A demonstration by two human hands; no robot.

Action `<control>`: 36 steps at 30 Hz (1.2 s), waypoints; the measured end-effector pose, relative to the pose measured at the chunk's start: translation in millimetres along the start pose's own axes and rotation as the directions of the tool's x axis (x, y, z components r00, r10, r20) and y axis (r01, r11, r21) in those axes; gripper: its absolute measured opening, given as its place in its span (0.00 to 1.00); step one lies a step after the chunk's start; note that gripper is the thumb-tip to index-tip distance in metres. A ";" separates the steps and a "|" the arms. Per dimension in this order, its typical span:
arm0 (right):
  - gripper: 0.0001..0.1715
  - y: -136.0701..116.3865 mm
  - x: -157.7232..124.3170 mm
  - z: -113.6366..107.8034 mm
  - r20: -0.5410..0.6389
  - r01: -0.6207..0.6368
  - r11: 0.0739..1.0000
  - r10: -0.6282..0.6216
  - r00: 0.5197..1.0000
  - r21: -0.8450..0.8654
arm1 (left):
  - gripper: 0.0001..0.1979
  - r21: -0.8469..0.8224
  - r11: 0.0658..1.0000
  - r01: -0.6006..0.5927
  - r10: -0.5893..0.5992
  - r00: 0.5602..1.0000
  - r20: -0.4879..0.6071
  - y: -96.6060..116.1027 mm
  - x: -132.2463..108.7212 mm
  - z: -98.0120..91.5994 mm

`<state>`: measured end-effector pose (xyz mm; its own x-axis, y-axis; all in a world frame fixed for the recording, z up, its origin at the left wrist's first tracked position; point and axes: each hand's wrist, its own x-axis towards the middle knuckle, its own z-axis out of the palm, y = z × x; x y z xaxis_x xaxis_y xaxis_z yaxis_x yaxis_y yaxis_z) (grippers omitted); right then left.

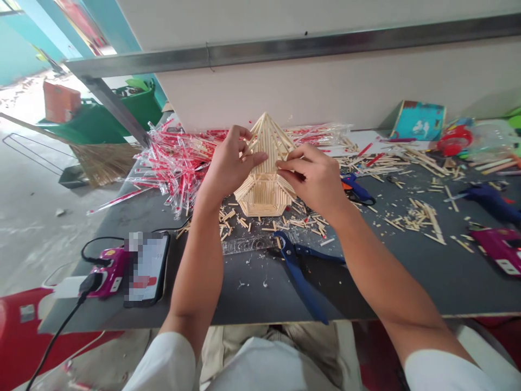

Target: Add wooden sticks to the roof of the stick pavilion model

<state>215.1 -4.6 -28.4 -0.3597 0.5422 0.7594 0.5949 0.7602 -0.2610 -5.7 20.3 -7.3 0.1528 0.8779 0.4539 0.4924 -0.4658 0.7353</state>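
Note:
A small house-like model built from thin wooden sticks stands on the dark table, with a pointed roof frame over a many-sided, basket-like base. My left hand grips the roof's left side, its fingers curled behind the edge and the thumb across the front. On the opposite side, my right hand has thumb and fingertips pinched together against the roof's right edge. Whatever lies between those right fingertips is too small to make out. Nearer to me lie a blue-handled cutter and a clear ruler.
Plastic-wrapped red-and-white sticks pile up at left. Cut stick pieces litter the table. A phone and purple power strip lie front left. Blue glue guns rest at right. A metal bar crosses behind.

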 end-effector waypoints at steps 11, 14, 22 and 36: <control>0.12 -7.0 1.6 -6.7 0.093 -0.041 0.998 0.046 0.995 -0.056 | 0.20 0.095 0.996 0.001 0.003 0.999 -0.043 1.2 -1.8 0.9; 0.13 -7.9 2.5 -11.5 0.115 -0.018 0.998 0.024 0.993 -0.056 | 0.17 0.123 0.992 0.008 -0.003 0.999 -0.047 4.5 -2.3 -3.7; 0.12 -5.9 8.0 -25.3 0.044 -0.032 0.998 0.034 0.998 -0.045 | 0.09 0.148 0.989 0.014 -0.003 0.997 -0.074 4.2 -3.6 -24.2; 0.13 4.8 9.8 -43.4 0.055 -0.066 0.978 0.078 0.995 -0.197 | 0.11 0.246 0.969 -0.035 0.036 0.999 0.001 11.3 -8.2 -36.0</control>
<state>245.7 -11.2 3.7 -0.3509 0.6187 0.7029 0.7470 0.6376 -0.1883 -32.3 3.8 15.4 0.1710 0.8607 0.4796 0.6821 -0.4546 0.5727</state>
